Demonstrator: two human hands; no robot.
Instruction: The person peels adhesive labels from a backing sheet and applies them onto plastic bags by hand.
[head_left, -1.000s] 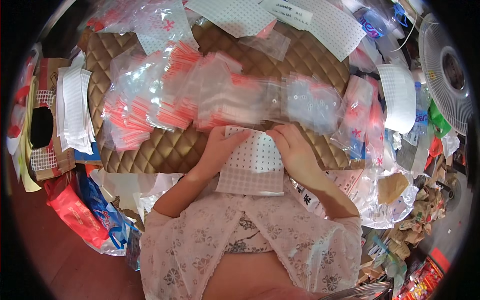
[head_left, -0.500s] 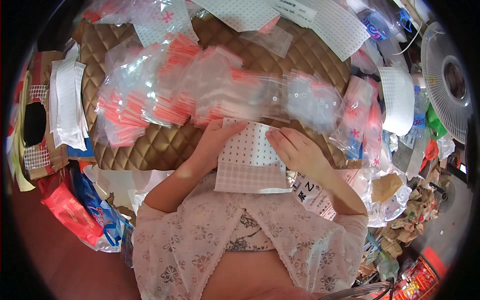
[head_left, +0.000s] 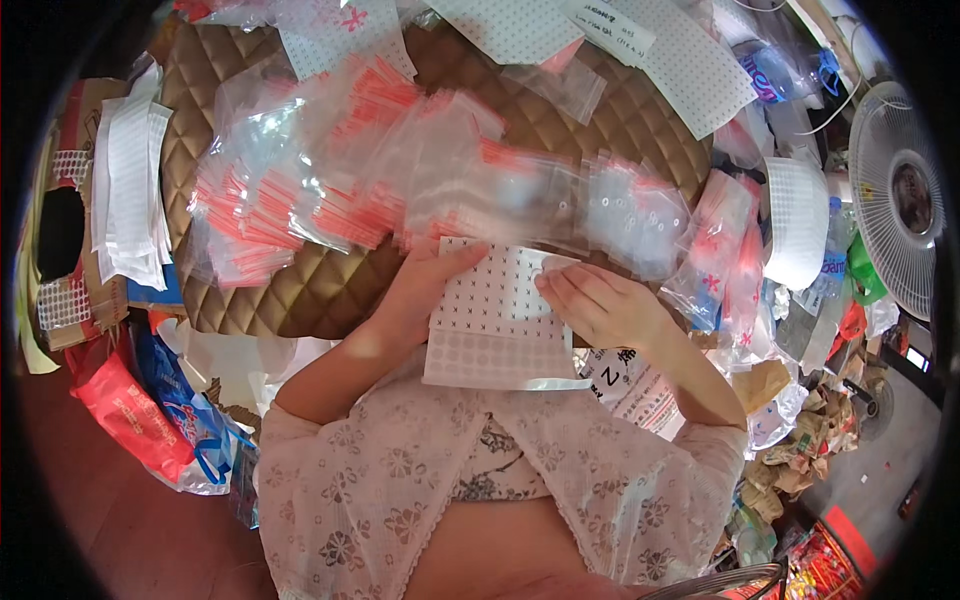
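Note:
A white sticker sheet with rows of small black marks is held up in front of my chest. Its lower band is paler, with rows of round dots, and its bottom edge curls at the right. My left hand grips the sheet's left side, thumb lying over the front, other fingers hidden behind. At the upper right edge, my right hand is closed, thumb and fingertips pinched against the sheet. Whether a single sticker is between them is too small to tell. Just beyond lie many clear zip bags with red-pink tops, overlapping in a row.
A brown quilted cushion carries the bags. More marked sheets lie along its far side. Stacked white strips stand by a cardboard box at left. To the right are more bags, plastic bottles and a white fan.
The sheet has tilted slightly and shifted a little left. My right hand has stayed at its right edge, its fingers slightly rearranged. The whole view has turned a little.

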